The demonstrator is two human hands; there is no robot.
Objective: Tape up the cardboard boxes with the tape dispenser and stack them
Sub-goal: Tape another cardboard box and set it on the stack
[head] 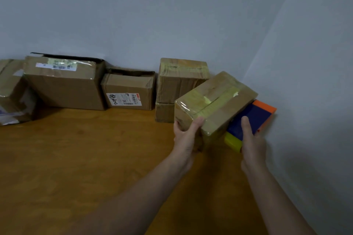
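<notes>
A small cardboard box (215, 101) sealed with yellowish tape is tilted above the wooden table near the right wall. My left hand (186, 135) grips its near left corner, thumb on top. My right hand (252, 139) holds a blue, orange and yellow tape dispenser (254, 118) against the box's right side, thumb lying along the blue face. Just behind, a taped box (181, 80) sits stacked on another small box (164, 112) by the back wall.
Along the back wall stand a medium box with a shipping label (129, 91), a larger labelled box (65, 82), and a torn box (11, 89) at the far left. The wooden table (86, 158) stretches left of my arms. The right wall is close.
</notes>
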